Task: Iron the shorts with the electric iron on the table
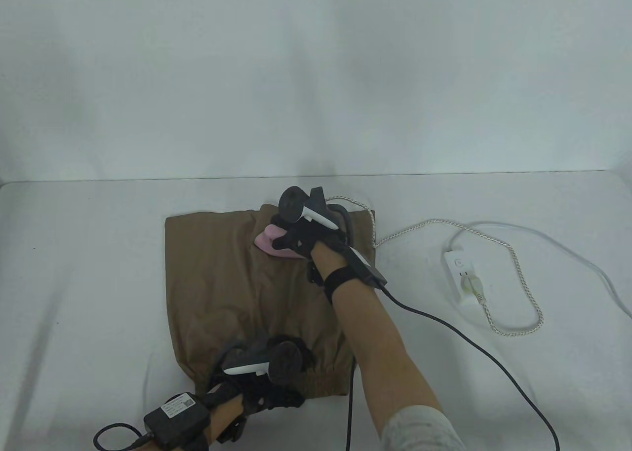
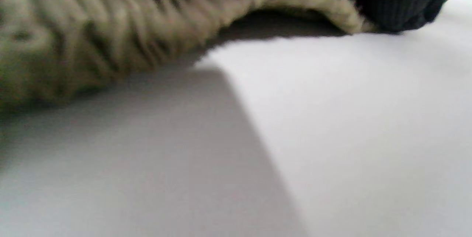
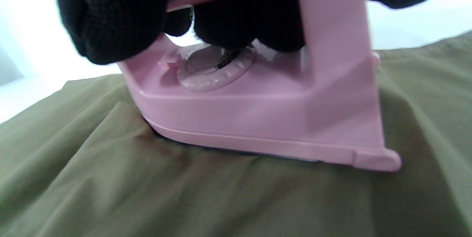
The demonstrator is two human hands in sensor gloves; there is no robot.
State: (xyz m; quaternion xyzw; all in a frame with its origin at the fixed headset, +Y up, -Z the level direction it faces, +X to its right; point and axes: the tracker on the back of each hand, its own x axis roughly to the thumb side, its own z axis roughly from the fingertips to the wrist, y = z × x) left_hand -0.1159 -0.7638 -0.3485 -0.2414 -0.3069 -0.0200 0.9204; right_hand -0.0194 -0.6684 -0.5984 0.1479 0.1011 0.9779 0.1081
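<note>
Brown shorts (image 1: pixel 222 283) lie flat on the white table, waistband toward the near edge. My right hand (image 1: pixel 301 234) grips the handle of a pink electric iron (image 1: pixel 269 241) whose soleplate rests on the far part of the shorts. In the right wrist view my gloved fingers (image 3: pixel 110 19) wrap the iron's handle (image 3: pixel 258 100) above its dial, on olive-brown cloth (image 3: pixel 184 192). My left hand (image 1: pixel 269 372) rests on the elastic waistband at the near edge. The left wrist view shows the blurred waistband (image 2: pixel 110 27) and a gloved fingertip (image 2: pixel 398 1) on it.
A white power strip (image 1: pixel 461 276) lies on the table to the right, with the iron's braided cord (image 1: pixel 513 273) plugged in and looping around it. A black glove cable (image 1: pixel 469 342) trails across the table at the right. A white wall stands behind.
</note>
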